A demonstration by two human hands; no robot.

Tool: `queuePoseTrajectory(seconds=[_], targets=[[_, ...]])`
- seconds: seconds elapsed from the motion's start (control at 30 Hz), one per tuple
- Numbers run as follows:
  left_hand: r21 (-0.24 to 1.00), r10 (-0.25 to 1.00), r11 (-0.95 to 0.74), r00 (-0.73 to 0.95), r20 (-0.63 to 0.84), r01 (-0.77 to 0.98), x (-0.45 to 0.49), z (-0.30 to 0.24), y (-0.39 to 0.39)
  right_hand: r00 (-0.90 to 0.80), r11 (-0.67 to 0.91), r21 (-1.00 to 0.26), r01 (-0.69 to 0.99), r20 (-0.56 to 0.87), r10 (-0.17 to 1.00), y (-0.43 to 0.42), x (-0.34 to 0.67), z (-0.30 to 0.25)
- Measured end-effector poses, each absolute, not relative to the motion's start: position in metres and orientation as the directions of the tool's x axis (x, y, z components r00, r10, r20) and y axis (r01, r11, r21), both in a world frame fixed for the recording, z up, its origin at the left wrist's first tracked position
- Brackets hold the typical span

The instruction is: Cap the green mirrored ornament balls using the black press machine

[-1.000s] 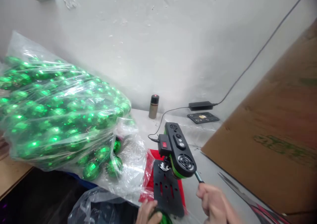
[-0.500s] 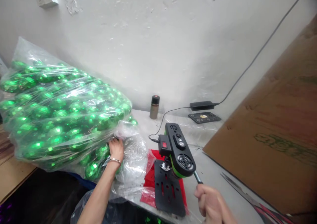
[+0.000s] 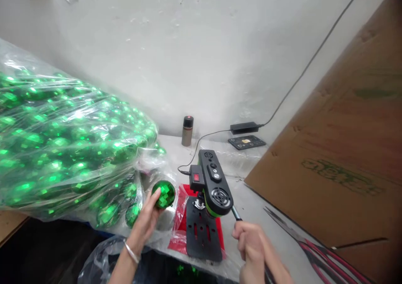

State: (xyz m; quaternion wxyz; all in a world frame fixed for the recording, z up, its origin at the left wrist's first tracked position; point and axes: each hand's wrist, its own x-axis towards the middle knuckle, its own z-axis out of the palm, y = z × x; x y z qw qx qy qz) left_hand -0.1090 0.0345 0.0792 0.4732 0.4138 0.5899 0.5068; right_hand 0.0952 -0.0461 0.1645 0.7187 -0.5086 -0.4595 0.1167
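Note:
A shiny green faceted ball ornament (image 3: 164, 194) is gripped in my left hand (image 3: 147, 218), just left of a black machine (image 3: 216, 187) on a slotted black base plate (image 3: 203, 233). My right hand (image 3: 253, 246) is wrapped round the machine's lever handle (image 3: 237, 215), at its lower right. On the left lies a big clear plastic bag (image 3: 72, 145) full of green balls, its mouth toward me. Red sheeting (image 3: 179, 225) lies under the base plate.
A small dark-capped bottle (image 3: 187, 131) stands by the wall. Behind the machine are a power adapter (image 3: 246, 127) and a phone-like black slab (image 3: 246, 142). A cardboard box (image 3: 339, 141) leans at right, with red-and-black-handled long-bladed tools (image 3: 301, 240) before it. Clear plastic (image 3: 100, 259) hangs at the front edge.
My left hand has come out of the bag's mouth and moved right, holding a green ball. My right hand stays on the lever handle. The view has shifted rightward.

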Motion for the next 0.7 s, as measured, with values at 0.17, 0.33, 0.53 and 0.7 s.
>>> queuePoseTrajectory(seconds=[0.17,0.33,0.53,0.7], targets=[[0.915,0.928,0.2,-0.231,-0.291,-0.349,-0.056,0.037,0.001,0.401,0.53,-0.755,0.387,0.655,0.641,-0.039,0.11,0.172],[0.996,0.976,0.083,-0.201,-0.088,-0.031,-0.034,0.013,-0.01,0.33,0.583,-0.681,0.444,0.729,0.6,-0.038,0.115,0.176],[0.977,0.987,-0.004,-0.157,0.038,0.211,-0.023,-0.008,-0.019,0.294,0.579,-0.666,0.47,0.737,0.609,-0.041,0.118,0.171],[0.944,0.986,-0.079,-0.113,0.121,0.321,-0.009,-0.02,-0.021,0.291,0.586,-0.661,0.469,0.742,0.604,-0.042,0.119,0.167]])
